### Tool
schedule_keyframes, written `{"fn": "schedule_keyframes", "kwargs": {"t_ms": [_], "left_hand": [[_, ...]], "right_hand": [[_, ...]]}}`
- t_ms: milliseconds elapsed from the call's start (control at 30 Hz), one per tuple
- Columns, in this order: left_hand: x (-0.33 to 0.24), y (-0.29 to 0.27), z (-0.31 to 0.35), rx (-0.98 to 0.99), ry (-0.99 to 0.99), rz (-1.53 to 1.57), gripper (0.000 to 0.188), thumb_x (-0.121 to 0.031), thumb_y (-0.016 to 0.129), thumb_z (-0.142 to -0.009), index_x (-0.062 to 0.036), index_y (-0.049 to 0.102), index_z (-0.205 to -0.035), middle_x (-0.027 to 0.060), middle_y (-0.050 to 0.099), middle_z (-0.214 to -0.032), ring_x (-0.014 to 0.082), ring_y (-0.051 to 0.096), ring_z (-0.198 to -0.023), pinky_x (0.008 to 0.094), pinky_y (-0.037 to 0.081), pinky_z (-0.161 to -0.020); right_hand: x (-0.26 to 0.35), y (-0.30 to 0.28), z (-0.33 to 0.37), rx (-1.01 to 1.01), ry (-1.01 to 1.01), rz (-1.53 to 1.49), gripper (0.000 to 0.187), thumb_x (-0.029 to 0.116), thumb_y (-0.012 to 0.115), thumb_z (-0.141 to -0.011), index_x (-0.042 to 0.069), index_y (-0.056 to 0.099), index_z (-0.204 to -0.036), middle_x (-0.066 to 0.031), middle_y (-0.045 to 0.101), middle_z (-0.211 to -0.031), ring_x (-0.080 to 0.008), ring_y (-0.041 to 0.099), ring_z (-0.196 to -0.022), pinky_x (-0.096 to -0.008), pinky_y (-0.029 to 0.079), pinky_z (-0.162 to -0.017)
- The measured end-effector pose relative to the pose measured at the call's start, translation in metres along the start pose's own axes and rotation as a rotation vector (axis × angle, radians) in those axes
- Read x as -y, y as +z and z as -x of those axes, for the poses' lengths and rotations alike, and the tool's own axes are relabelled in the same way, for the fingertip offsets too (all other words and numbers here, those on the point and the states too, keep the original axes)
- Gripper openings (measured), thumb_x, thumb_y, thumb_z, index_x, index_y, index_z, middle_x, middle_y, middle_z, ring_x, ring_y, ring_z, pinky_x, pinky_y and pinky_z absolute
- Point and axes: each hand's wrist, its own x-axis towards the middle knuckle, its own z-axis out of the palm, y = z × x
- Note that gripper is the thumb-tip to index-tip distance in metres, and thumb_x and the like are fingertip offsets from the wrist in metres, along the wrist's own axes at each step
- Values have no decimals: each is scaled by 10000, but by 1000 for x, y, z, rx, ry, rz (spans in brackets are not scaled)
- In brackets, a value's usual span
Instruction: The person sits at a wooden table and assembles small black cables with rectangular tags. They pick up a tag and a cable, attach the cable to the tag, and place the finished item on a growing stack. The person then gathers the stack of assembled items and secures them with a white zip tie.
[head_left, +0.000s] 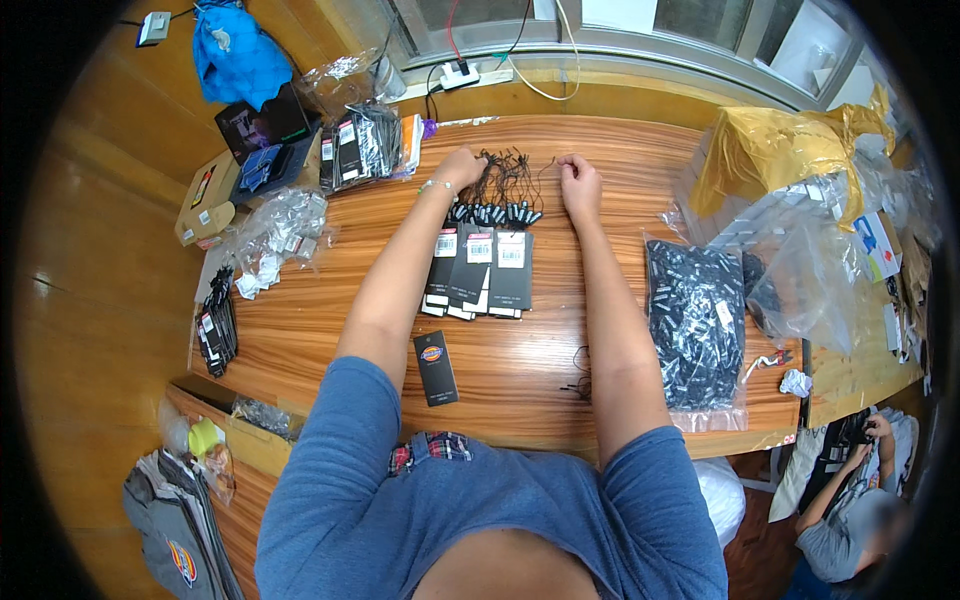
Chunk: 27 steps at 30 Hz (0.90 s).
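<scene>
Black hang tags on a streaked orange-brown tabletop.
White labels, some topped in pinkish red, mark the tags; the strings are black. Nearer, a single hang tag is black with a red, yellow and blue emblem. To the right, a clear bag shows black and pale grey pieces; farther right, plastic sheeting is golden yellow. Far left, a cloth bag is bright blue; nearest, the shirt is muted blue, beside plaid fabric in red, dark and white.

The tag stack lay on the table, cords behind it and a single tag before it. Right of the tag stack lay a filled bag; left, a tag bundle.
</scene>
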Motion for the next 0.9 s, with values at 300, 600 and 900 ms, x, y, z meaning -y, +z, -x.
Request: {"fn": "schedule_keyframes", "kwargs": {"t_ms": [300,600,900], "left_hand": [[-14,1,27,11,-55,-75,462,-384,581,-736,53,622,-880,260,587,-951,364,568,-918,394,440,-821],[-28,5,27,-205,-47,14,333,-274,660,-680,39,635,-790,251,609,-839,368,596,-813,411,470,-744],[-14,16,12,-339,-1,131,191,-169,672,-649,-11,612,-740,215,606,-766,352,588,-757,413,458,-687]], "right_hand": [[4,-1,1,1,-35,28,152,105,510,-767,48,639,-824,-161,614,-748,-283,594,-686,-346,461,-642],[0,-2,-1,-3,-37,43,152,112,512,-765,45,635,-823,-168,613,-759,-295,590,-688,-351,461,-639],[4,-3,1,24,-3,44,143,104,521,-763,49,636,-829,-161,612,-759,-275,588,-685,-343,459,-643]]}}
